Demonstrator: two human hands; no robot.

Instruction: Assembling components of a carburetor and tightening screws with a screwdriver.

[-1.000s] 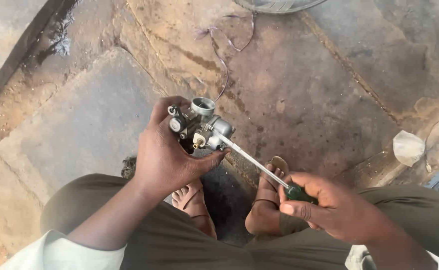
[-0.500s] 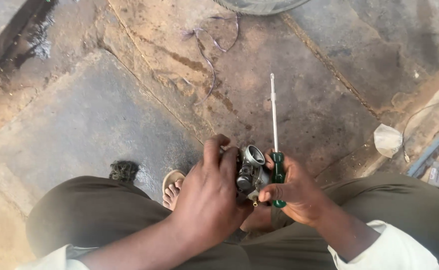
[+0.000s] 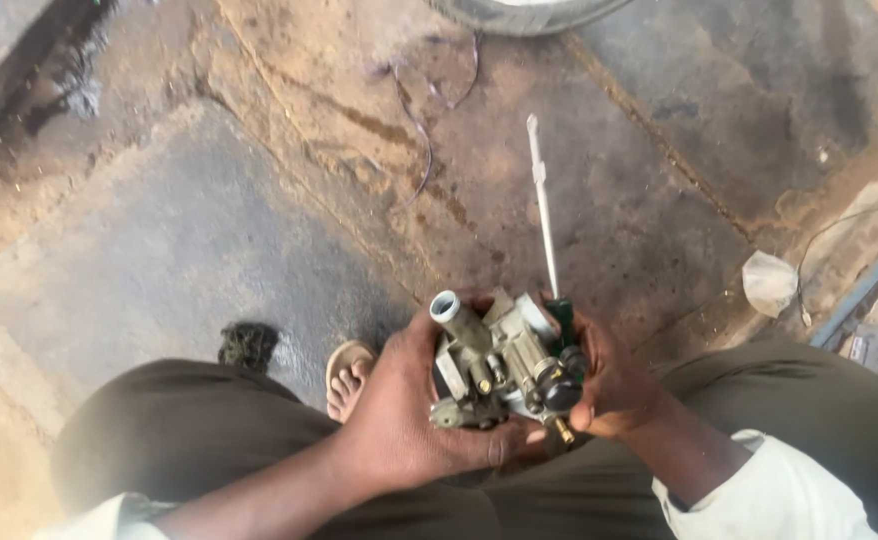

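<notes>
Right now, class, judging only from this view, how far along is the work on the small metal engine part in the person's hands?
Done: the carburettor is off any machine and free in the hands. In hand: the left hand cups it from below, while the right hand steadies it and also grips a green-handled screwdriver, shaft pointing away, not on any screw. Left: its body looks fully assembled, so any opening or adjusting seems yet to come.

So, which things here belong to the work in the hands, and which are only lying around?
In the work:
- left hand
- right hand
- carburetor
- screwdriver

Lying about:
- loose wire
- crumpled plastic piece
- dark rag
- tyre
</notes>
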